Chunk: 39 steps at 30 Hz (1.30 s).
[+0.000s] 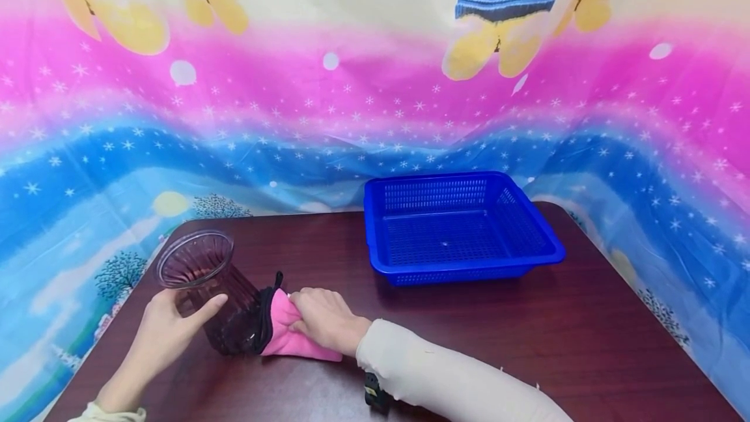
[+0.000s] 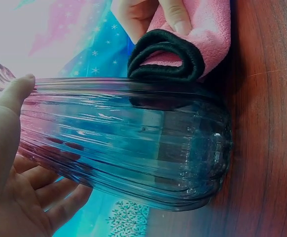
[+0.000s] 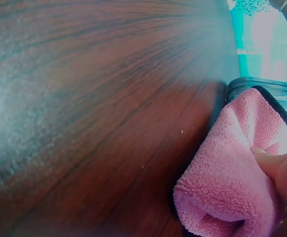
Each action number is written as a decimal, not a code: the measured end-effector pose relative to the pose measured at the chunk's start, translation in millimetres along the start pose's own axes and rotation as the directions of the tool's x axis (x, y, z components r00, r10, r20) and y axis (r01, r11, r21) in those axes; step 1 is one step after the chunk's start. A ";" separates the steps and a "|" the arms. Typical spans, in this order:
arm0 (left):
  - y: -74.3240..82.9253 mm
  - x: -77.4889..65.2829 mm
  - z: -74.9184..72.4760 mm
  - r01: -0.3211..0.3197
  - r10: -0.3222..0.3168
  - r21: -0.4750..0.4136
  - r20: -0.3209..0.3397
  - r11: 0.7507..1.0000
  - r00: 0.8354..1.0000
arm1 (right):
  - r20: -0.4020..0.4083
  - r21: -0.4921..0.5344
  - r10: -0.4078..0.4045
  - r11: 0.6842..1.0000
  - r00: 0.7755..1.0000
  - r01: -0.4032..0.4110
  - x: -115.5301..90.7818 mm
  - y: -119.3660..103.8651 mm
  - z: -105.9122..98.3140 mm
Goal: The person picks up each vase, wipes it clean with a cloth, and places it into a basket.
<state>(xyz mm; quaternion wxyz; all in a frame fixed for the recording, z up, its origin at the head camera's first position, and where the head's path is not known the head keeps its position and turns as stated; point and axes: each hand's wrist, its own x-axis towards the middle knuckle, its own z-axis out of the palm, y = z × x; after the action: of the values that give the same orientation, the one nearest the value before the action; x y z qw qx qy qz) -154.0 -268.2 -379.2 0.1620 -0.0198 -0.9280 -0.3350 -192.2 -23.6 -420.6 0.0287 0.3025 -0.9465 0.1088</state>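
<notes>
Vase (image 1: pixel 237 308): clear, purple-tinted and ribbed, at 9 o'clock from the table's middle; its base is on or very near the table (image 1: pixel 527 324). The head view's slant makes any lean hard to judge.
Left hand (image 1: pixel 166 321): at 8 o'clock from the vase, grasping it below the rim, thumb on one side and fingers curled round the other. The hold seems meant to steady the vase, and it leaves the lower wall free.
Cloth (image 1: pixel 290 331): pink, fleecy, black-edged and folded over, at 4 o'clock from the vase. Its black edge lies against the vase's wall, low down; the fold probably keeps it thick and easy to grasp.
Loop (image 1: pixel 278 279): black, sticking up from the cloth's edge at 12 o'clock.
Right hand (image 1: pixel 328 318): at 3 o'clock from the vase, pinching the cloth, thumb pressed into the pile. Holding it bunched likely gives control of the edge beside the vase.
Sleeve (image 1: pixel 433 357): pale, running from the right wrist toward 4 o'clock, a dark strap (image 1: pixel 375 391) beneath.
Basket (image 1: pixel 463 271): blue plastic, at 1 o'clock from the table's middle, well apart from both hands, perhaps to leave them elbow room.
Backdrop (image 1: pixel 351 103): printed fabric beyond the table, at 12 o'clock.
</notes>
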 end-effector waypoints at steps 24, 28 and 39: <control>1.2 -1.9 0.3 -0.004 0.004 0.010 -0.014 1.000 1.000 | -0.035 0.055 0.019 0.998 0.999 -0.017 -0.2 0.4 -0.5; 1.5 -2.4 0.2 -0.007 0.007 0.008 -0.020 1.000 1.000 | -0.071 0.078 0.010 0.997 0.997 -0.005 0.0 -1.4 -3.6; 0.8 -2.0 1.1 -0.010 0.010 -0.006 -0.029 1.000 1.000 | -0.157 0.141 0.004 0.990 0.988 0.019 1.8 -8.9 -20.1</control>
<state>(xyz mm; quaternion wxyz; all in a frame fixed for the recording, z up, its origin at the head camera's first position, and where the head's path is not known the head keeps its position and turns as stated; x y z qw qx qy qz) -152.3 -266.8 -380.1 0.1771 -0.0198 -0.9244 -0.3374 -188.7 -27.2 -399.1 0.0818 0.2978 -0.9300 0.1993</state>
